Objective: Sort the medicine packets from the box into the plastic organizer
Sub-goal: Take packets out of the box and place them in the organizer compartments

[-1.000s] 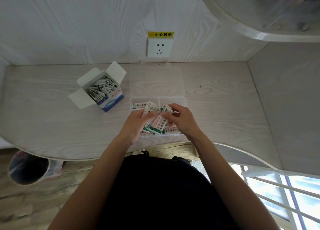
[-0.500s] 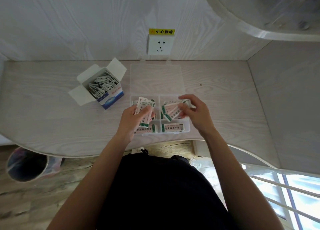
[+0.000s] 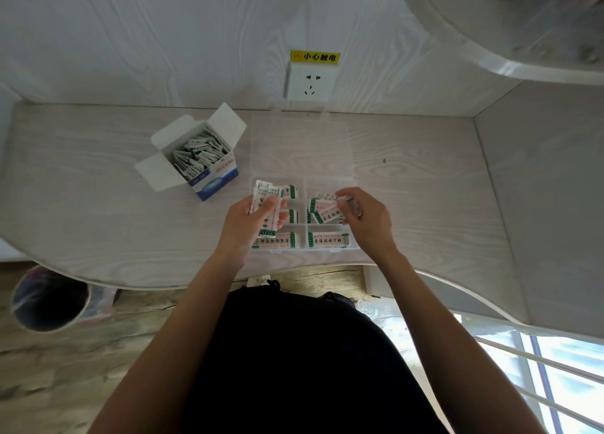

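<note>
A clear plastic organizer (image 3: 330,251) lies open on the desk in front of me, its lid (image 3: 300,146) flat behind it. White and green medicine packets lie in its compartments. My left hand (image 3: 250,219) is shut on a small stack of packets (image 3: 264,201) over the left compartments. My right hand (image 3: 367,219) pinches packets (image 3: 327,206) in the right middle compartment. An open white and blue box (image 3: 204,159) full of packets stands to the left of the organizer.
A wall socket (image 3: 311,82) with a yellow warning label sits on the back wall. A curved shelf (image 3: 490,41) overhangs at the upper right. A side panel (image 3: 542,188) closes off the desk's right. A bin (image 3: 49,298) stands on the floor below the left desk edge.
My hands have parted: the left one stayed over the left compartments with its stack, the right one carried packets to the right middle compartment and lowered them there.
</note>
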### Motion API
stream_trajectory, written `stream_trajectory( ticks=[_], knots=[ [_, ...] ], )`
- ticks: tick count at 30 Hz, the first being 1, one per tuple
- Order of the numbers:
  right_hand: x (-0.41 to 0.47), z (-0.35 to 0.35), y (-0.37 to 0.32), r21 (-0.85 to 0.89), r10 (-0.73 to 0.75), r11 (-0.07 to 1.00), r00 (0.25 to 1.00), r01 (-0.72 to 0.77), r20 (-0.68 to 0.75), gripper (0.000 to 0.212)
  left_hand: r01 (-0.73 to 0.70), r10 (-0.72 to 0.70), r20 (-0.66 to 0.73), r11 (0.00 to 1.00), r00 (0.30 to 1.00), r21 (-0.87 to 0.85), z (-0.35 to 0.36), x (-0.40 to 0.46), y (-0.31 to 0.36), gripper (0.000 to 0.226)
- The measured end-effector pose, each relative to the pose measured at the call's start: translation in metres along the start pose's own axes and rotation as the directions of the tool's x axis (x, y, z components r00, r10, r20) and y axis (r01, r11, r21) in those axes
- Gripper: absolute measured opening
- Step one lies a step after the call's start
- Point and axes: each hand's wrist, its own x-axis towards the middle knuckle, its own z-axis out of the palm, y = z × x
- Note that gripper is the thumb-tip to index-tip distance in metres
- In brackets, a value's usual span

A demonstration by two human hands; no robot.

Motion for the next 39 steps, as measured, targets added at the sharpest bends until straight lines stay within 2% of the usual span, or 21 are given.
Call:
stream_trajectory(
  ticks=[2,5,8,14,19,22,26,30,34,39],
  knots=[
    [-0.001,-0.006,0.006,-0.068,-0.085,0.993,0.992,0.091,0.092,0.013,0.003,-0.003,-0.004,1.0,1.0,0.006,-0.001,0.0,0.0,0.012],
    [0.005,-0.015,0.011,-0.138,-0.098,0.982,0.969,0.132,0.226,0.013,0.0,0.0,0.0,1.0,1.0,-0.01,-0.001,0.0,0.002,0.013],
    [0.013,-0.017,0.006,-0.128,-0.083,0.985,0.97,0.115,0.23,0.013,-0.008,0.008,0.011,1.0,1.0,-0.012,0.001,-0.001,0.004,0.013],
    [0.019,-0.011,-0.004,-0.26,-0.161,0.935,0.941,0.242,0.297,0.014,0.015,-0.015,0.0,1.0,1.0,-0.015,0.002,0.002,0.004,0.011],
    [0.018,-0.009,-0.016,-0.578,-0.167,0.724,0.908,0.377,0.384,0.025,0.011,-0.011,0.013,1.0,1.0,-0.013,0.0,-0.001,0.004,0.018],
    [0.017,-0.008,-0.019,-0.655,-0.167,0.641,0.906,0.4,0.39,0.026,0.017,-0.017,0.013,1.0,1.0,-0.017,-0.001,-0.003,0.006,0.022],
    [0.014,-0.007,-0.019,-0.648,-0.165,0.671,0.925,0.36,0.344,0.024,0.014,-0.014,0.014,1.0,1.0,-0.02,-0.001,-0.005,0.006,0.017],
    [0.009,-0.009,-0.012,-0.627,-0.261,0.7,0.939,0.343,0.223,0.012,0.001,0.0,0.027,1.0,1.0,-0.018,0.0,-0.007,0.005,0.013],
    [0.008,-0.006,-0.017,-0.598,-0.155,0.738,0.941,0.312,0.301,0.021,0.004,-0.003,0.032,1.0,0.999,-0.014,0.0,-0.005,0.003,0.013],
    [0.009,-0.004,-0.013,-0.584,-0.124,0.769,0.957,0.26,0.262,0.021,0.01,-0.009,0.041,1.0,0.999,-0.012,0.001,-0.005,0.002,0.015]
  ],
)
